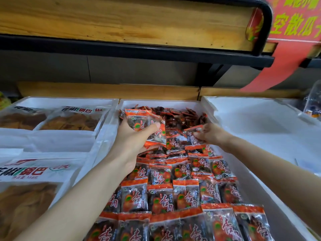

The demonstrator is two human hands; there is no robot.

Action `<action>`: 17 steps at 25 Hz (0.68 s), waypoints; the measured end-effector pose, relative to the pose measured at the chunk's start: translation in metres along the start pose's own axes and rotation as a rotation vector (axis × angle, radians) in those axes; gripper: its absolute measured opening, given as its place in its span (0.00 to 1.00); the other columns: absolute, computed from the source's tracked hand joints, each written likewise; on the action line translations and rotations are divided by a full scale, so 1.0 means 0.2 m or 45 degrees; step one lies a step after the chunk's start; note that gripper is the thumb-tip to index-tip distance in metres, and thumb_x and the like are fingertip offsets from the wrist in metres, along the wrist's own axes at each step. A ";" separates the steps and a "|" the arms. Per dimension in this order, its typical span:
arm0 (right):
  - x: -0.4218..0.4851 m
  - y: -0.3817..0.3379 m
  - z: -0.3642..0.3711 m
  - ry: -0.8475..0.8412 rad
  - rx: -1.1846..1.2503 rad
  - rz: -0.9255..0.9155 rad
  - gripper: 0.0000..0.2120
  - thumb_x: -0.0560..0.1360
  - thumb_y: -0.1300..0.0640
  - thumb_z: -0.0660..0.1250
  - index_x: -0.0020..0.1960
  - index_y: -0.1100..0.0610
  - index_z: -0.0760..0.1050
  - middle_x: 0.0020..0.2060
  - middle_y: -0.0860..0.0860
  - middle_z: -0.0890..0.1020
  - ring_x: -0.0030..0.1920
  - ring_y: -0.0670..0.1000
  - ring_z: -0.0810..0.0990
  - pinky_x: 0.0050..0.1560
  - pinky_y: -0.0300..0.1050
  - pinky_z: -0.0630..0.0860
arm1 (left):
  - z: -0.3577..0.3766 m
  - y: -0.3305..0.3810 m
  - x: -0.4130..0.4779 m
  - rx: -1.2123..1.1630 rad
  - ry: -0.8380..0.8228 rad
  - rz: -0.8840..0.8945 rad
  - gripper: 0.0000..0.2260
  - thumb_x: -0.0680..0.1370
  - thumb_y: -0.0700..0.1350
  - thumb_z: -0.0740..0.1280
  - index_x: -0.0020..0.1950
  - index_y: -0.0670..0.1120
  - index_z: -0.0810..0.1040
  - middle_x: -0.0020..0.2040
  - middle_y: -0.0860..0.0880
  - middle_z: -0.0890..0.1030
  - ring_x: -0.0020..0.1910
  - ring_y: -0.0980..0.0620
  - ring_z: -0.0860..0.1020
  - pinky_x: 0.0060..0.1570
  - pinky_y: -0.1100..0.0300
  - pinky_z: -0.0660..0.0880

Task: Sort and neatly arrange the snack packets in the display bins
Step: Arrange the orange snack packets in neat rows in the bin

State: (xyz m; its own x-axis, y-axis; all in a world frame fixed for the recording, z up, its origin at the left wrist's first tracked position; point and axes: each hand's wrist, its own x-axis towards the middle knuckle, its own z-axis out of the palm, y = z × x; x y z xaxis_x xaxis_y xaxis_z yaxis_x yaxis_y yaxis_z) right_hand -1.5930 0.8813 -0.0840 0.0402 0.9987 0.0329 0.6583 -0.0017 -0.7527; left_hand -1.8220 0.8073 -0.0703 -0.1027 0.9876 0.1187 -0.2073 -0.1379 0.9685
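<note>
Gripping a bunch of packets over the middle bin, the left hand is clutching; the right hand is pinching one packet.

The light is soft and even, falling from overhead and a little in front, so the white bins glow pale, and the right-hand one is nearly washed out, its surface detail lost. Under the wooden shelf a dim grey band of shadow lies over the back wall. Small white glints sit on the clear wrappers of the snack packets, whose print reads clearly in the middle rows. The red banner at upper right is smeared, its lettering soft, and a clear bag at the right edge is a blur. The wide lens bows the shelf's edge and stretches the forearms toward the bottom corners.
</note>
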 end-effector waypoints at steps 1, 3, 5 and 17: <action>0.02 0.00 0.02 -0.015 -0.053 -0.005 0.18 0.76 0.58 0.67 0.30 0.57 0.65 0.29 0.54 0.69 0.32 0.50 0.69 0.42 0.47 0.69 | 0.00 -0.01 0.01 0.008 0.002 -0.008 0.17 0.71 0.40 0.75 0.56 0.50 0.75 0.52 0.48 0.83 0.50 0.50 0.82 0.52 0.45 0.79; 0.05 -0.01 0.06 -0.055 -0.074 -0.019 0.21 0.75 0.58 0.68 0.30 0.56 0.61 0.28 0.52 0.65 0.31 0.49 0.66 0.39 0.43 0.65 | 0.00 -0.03 0.02 0.027 0.002 -0.012 0.16 0.71 0.41 0.75 0.54 0.50 0.75 0.51 0.49 0.83 0.51 0.50 0.82 0.54 0.45 0.78; 0.06 0.00 0.07 -0.074 -0.102 -0.030 0.21 0.75 0.58 0.68 0.29 0.56 0.60 0.26 0.51 0.65 0.29 0.48 0.65 0.35 0.40 0.64 | 0.00 -0.05 0.03 0.040 0.006 -0.016 0.15 0.71 0.41 0.75 0.54 0.50 0.75 0.50 0.50 0.83 0.51 0.51 0.81 0.56 0.43 0.77; -0.22 -0.17 0.09 -0.012 0.286 -0.242 0.18 0.80 0.50 0.57 0.56 0.64 0.74 0.46 0.57 0.82 0.40 0.49 0.77 0.45 0.45 0.77 | 0.04 -0.09 -0.02 -0.055 -0.104 -0.062 0.14 0.73 0.42 0.73 0.57 0.47 0.76 0.46 0.51 0.85 0.47 0.52 0.83 0.45 0.49 0.81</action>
State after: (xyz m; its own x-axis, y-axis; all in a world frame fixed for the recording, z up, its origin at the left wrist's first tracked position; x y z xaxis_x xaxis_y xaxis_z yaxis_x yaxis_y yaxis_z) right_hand -1.6302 0.8378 -0.0709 -0.0753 0.9804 0.1819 0.4702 0.1958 -0.8606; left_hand -1.8095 0.8060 -0.0862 -0.0119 0.9958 0.0911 -0.2521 -0.0912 0.9634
